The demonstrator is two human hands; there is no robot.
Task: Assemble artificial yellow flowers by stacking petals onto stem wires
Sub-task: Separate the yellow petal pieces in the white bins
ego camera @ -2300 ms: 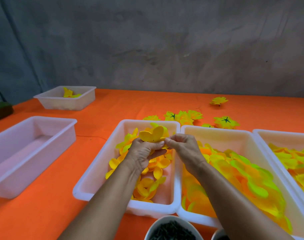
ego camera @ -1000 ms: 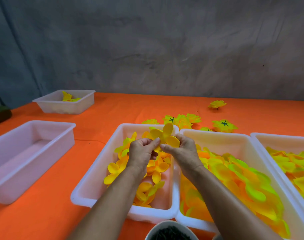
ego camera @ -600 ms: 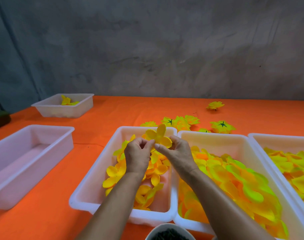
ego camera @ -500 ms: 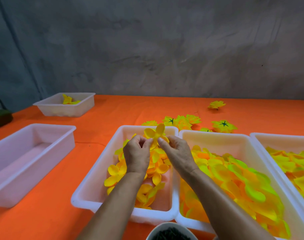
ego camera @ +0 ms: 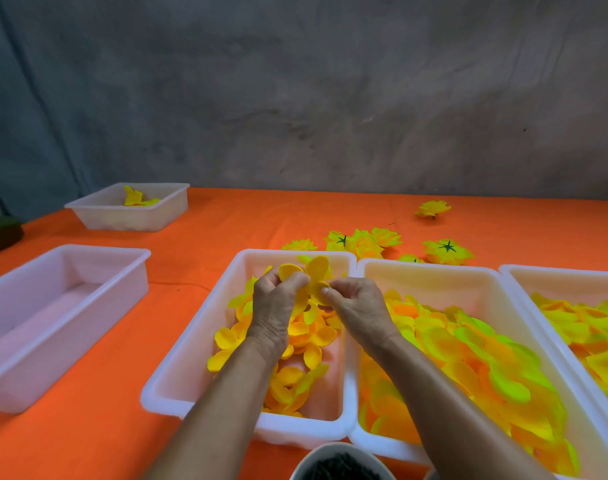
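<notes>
Head view: both hands (ego camera: 321,308) apparently pinching petal piece (ego camera: 313,277).

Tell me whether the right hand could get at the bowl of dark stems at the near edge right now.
Probably not at once: the right hand and left hand both pinch the petal piece. Nothing blocks the way to the bowl, though.

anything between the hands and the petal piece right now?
No. Left hand and right hand both already pinch the yellow petal piece above the petal tray; nothing visible sits between grip and petals.
</notes>
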